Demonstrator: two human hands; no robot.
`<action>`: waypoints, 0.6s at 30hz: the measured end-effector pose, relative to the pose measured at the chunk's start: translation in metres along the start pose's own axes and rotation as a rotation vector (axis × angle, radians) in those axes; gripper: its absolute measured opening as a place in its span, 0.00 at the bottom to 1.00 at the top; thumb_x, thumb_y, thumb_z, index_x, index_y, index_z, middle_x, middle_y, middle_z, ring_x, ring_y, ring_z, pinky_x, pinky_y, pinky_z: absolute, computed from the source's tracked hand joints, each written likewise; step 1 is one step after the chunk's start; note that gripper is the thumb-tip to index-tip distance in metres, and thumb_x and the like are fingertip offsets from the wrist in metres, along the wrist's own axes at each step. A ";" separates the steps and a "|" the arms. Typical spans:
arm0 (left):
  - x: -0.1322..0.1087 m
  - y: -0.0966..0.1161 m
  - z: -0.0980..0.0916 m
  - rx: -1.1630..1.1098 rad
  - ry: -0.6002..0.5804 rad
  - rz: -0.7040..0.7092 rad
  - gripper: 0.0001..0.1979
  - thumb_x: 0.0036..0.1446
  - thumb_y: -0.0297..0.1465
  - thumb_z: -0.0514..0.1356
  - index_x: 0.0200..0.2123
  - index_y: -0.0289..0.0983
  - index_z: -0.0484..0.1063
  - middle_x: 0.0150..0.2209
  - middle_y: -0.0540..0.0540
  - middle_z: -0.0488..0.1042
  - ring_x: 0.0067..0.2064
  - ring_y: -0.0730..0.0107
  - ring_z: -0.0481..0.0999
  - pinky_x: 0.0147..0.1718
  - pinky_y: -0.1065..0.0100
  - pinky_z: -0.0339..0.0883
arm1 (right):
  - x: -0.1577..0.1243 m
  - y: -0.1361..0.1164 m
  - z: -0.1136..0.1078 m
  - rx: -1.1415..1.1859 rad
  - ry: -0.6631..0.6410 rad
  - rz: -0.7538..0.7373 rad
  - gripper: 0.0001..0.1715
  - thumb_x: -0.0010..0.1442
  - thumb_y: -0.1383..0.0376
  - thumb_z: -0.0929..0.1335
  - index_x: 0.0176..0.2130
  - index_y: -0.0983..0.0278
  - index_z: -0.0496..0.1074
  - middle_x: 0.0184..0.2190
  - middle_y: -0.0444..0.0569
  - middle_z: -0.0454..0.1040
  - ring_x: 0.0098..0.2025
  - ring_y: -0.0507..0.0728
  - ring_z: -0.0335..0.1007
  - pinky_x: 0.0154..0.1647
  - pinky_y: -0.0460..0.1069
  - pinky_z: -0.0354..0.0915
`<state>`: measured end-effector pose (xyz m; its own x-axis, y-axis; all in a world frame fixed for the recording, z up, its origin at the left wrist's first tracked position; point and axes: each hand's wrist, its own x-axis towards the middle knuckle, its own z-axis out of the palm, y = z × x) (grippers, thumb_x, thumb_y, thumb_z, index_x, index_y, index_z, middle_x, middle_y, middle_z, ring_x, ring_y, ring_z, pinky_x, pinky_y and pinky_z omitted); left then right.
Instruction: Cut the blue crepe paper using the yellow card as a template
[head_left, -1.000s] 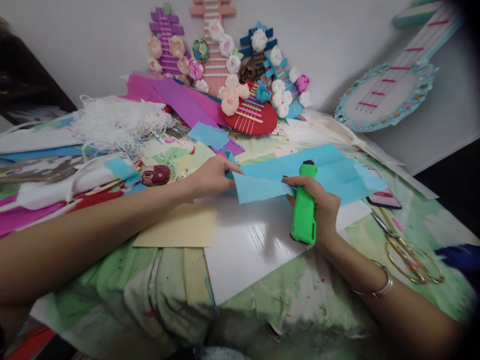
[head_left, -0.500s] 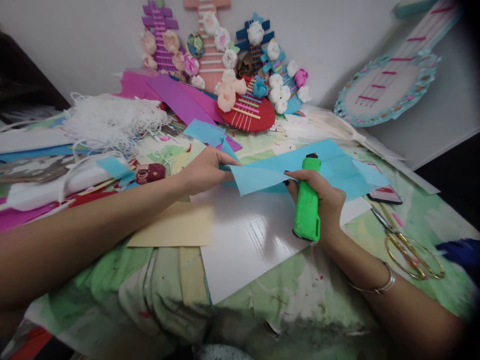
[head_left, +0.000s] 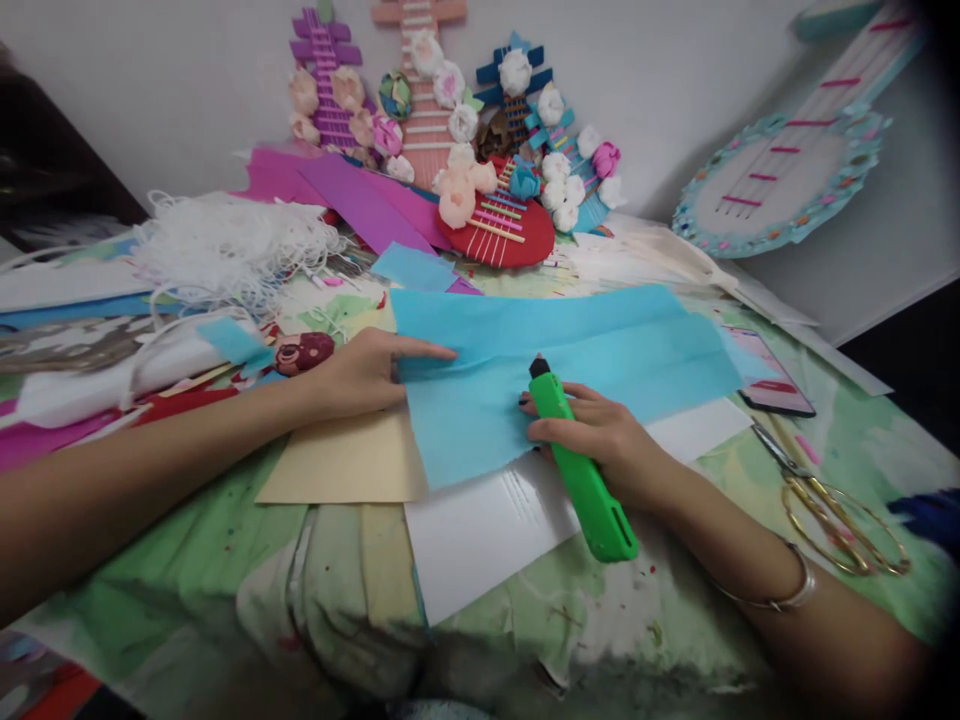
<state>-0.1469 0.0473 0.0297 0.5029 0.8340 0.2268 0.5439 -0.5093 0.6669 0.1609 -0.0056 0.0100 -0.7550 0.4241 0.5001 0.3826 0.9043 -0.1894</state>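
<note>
A light-blue sheet of paper [head_left: 600,335] lies mostly unfolded, with a crease running across it. My left hand [head_left: 360,375] rests at its left edge, the index finger stretched out on the paper and the other fingers lower at the margin, partly hidden. My right hand [head_left: 600,440] holds a green utility knife [head_left: 589,500] against the palm, its dark tip pointing up and away over the sheet. The fingertips of that hand touch the near part of the paper. Beneath lie a glossy white sheet [head_left: 480,560] and a tan sheet of paper [head_left: 345,465].
Gold-handled scissors [head_left: 825,510] and a phone [head_left: 776,375] lie on the right. White string [head_left: 225,240] is heaped at the left. Decorated paper guitars, one of them red [head_left: 510,235], stand along the wall. A paint-stained green cloth [head_left: 360,600] covers the table.
The folded blue paper has been opened out and laid flatter toward me. My left hand has moved down and left; my right hand has lowered, the utility knife now tilting left.
</note>
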 end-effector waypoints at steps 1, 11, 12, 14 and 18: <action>-0.004 -0.004 -0.002 0.037 -0.019 -0.003 0.22 0.45 0.32 0.64 0.48 0.41 0.79 0.40 0.47 0.81 0.43 0.60 0.79 0.41 0.70 0.69 | 0.000 -0.001 -0.001 0.009 -0.036 0.000 0.11 0.64 0.71 0.64 0.45 0.62 0.72 0.42 0.53 0.79 0.50 0.60 0.75 0.58 0.61 0.65; -0.024 -0.014 -0.013 0.382 -0.194 0.055 0.33 0.55 0.43 0.55 0.62 0.35 0.63 0.56 0.39 0.71 0.52 0.55 0.74 0.51 0.62 0.66 | 0.003 -0.005 -0.015 0.112 -0.182 0.076 0.13 0.60 0.70 0.66 0.46 0.60 0.72 0.48 0.54 0.76 0.52 0.60 0.72 0.54 0.58 0.69; -0.024 -0.011 -0.014 0.408 -0.201 0.055 0.34 0.56 0.43 0.55 0.63 0.35 0.62 0.57 0.38 0.71 0.53 0.54 0.73 0.52 0.61 0.66 | 0.003 -0.005 -0.017 0.114 -0.190 0.075 0.14 0.60 0.70 0.67 0.46 0.60 0.72 0.48 0.53 0.76 0.52 0.60 0.72 0.54 0.58 0.69; -0.027 -0.002 -0.014 0.528 -0.190 0.029 0.35 0.57 0.43 0.54 0.64 0.33 0.60 0.56 0.35 0.70 0.55 0.48 0.71 0.53 0.55 0.66 | 0.003 -0.004 -0.022 0.126 -0.194 0.083 0.14 0.59 0.69 0.67 0.46 0.61 0.71 0.47 0.53 0.76 0.52 0.60 0.72 0.53 0.58 0.69; -0.043 0.023 -0.010 0.840 -0.024 0.043 0.28 0.60 0.40 0.52 0.57 0.27 0.69 0.57 0.24 0.67 0.63 0.31 0.60 0.56 0.38 0.59 | 0.002 -0.006 -0.027 0.238 -0.178 0.175 0.18 0.56 0.62 0.72 0.47 0.61 0.71 0.50 0.55 0.75 0.54 0.60 0.71 0.53 0.55 0.69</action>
<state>-0.1628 0.0014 0.0426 0.5435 0.8106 0.2179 0.8384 -0.5368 -0.0946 0.1718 -0.0111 0.0349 -0.7784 0.5563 0.2910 0.3950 0.7942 -0.4617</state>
